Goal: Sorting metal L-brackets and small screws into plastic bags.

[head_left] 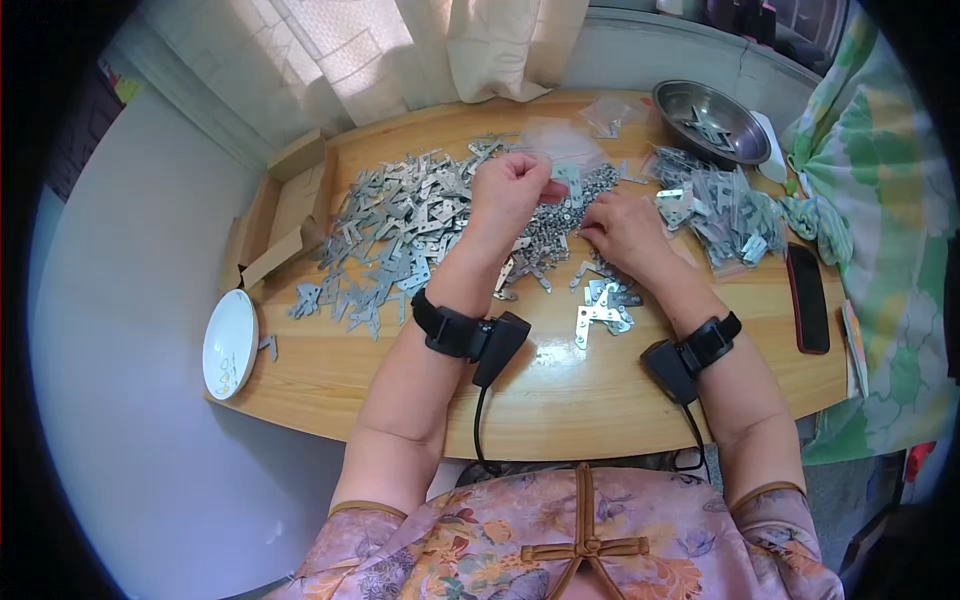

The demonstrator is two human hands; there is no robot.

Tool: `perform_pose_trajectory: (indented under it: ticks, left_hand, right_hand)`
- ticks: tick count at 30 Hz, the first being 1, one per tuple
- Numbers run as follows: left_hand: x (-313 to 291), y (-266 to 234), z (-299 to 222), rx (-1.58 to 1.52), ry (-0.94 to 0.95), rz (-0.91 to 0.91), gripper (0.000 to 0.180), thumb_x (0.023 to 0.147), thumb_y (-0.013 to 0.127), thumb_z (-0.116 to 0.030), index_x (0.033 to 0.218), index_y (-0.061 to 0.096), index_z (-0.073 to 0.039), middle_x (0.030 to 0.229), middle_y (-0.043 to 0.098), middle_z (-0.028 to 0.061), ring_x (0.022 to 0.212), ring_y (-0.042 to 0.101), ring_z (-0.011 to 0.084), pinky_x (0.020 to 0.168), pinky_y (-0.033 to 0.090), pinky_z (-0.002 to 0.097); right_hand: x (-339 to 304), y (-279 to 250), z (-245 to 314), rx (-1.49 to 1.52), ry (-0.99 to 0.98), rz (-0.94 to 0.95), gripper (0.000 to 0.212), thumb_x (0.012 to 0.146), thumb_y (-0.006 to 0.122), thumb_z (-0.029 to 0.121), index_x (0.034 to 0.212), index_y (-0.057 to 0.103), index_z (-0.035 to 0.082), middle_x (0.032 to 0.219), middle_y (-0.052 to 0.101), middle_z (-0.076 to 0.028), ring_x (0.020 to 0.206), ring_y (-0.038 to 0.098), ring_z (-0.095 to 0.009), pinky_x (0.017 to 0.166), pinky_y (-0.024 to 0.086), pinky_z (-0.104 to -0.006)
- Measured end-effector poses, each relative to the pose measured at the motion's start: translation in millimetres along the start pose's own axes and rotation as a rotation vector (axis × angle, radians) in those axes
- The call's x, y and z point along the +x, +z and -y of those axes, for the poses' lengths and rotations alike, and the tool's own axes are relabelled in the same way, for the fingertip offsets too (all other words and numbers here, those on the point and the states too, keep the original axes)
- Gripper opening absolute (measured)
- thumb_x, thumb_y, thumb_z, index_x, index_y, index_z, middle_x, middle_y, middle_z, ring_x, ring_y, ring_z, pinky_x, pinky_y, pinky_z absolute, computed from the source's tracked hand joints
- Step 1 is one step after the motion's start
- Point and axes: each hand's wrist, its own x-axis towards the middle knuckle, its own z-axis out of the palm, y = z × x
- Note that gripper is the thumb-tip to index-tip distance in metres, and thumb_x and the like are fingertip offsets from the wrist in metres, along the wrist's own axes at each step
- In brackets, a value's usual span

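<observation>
One head-worn fisheye view looks steeply down from close above the wooden table [560, 400], facing the curtained window [340, 50].

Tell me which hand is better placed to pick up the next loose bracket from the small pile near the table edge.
Right. The right hand rests just above the small bracket pile; the left hand is raised, gripping a clear plastic bag.

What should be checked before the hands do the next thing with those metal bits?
1. Left hand holds a small clear bag: ok.
2. Right hand rests on the metal pieces near it: ok.
3. Whether the right fingers pinch a piece: cannot tell.
4. Big pile of brackets within reach on the table: ok.
5. Filled bags stacked at the right: ok.
6. Phone away from the edge: not ok.
</observation>
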Motion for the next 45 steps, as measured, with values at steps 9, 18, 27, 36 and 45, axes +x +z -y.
perform_pose_trajectory:
  ticks: [9,18,27,36,45]
  left_hand:
    - [1.4,-1.5,2.6,0.056,-0.041,-0.003,0.023,0.087,0.058,-0.019,0.083,0.058,0.003,0.076,0.065,0.0137,0.069,0.065,0.0184,0.066,0.053,0.027]
    - [1.3,-4.1,6.3,0.049,-0.054,-0.035,0.024,0.087,0.059,-0.021,0.081,0.058,0.003,0.077,0.065,0.0134,0.068,0.065,0.0183,0.065,0.052,0.0267]
    - [1.5,-1.3,7.8,0.03,-0.052,-0.052,0.026,0.087,0.058,-0.025,0.082,0.058,0.001,0.075,0.064,0.0128,0.067,0.064,0.0181,0.064,0.052,0.0261]
    - [0.0,2.0,12.5,0.086,-0.131,-0.042,0.029,0.085,0.06,-0.029,0.082,0.059,0.0,0.072,0.064,0.0116,0.057,0.061,0.0157,0.053,0.051,0.0254]
    - [-1.2,5.8,15.6,0.176,-0.219,0.015,0.026,0.085,0.059,-0.028,0.081,0.06,-0.003,0.07,0.064,0.007,0.055,0.06,0.012,0.047,0.047,0.0222]
  right_hand:
    - [1.8,11.2,-1.8,-0.125,-0.114,-0.097,0.008,0.065,0.068,0.017,0.066,0.063,0.01,0.075,0.058,-0.004,0.079,0.056,-0.023,0.066,0.047,-0.0367]
    - [2.7,8.8,1.6,0.057,-0.11,-0.251,0.008,0.07,0.064,0.009,0.076,0.059,0.007,0.075,0.057,-0.008,0.077,0.056,-0.028,0.064,0.044,-0.0388]
    - [6.8,24.6,-9.8,0.704,0.216,-0.353,0.011,0.077,0.063,0.009,0.086,0.062,0.004,0.079,0.063,-0.009,0.07,0.06,-0.02,0.065,0.047,-0.0297]
    - [7.5,5.8,-0.5,1.156,0.333,-0.286,0.011,0.083,0.061,0.011,0.09,0.063,0.001,0.079,0.061,-0.001,0.07,0.053,-0.006,0.063,0.043,-0.0201]
    - [6.9,4.8,9.5,1.18,0.271,-0.35,0.01,0.08,0.064,0.005,0.089,0.063,0.0,0.081,0.062,-0.001,0.075,0.055,-0.007,0.067,0.045,-0.0199]
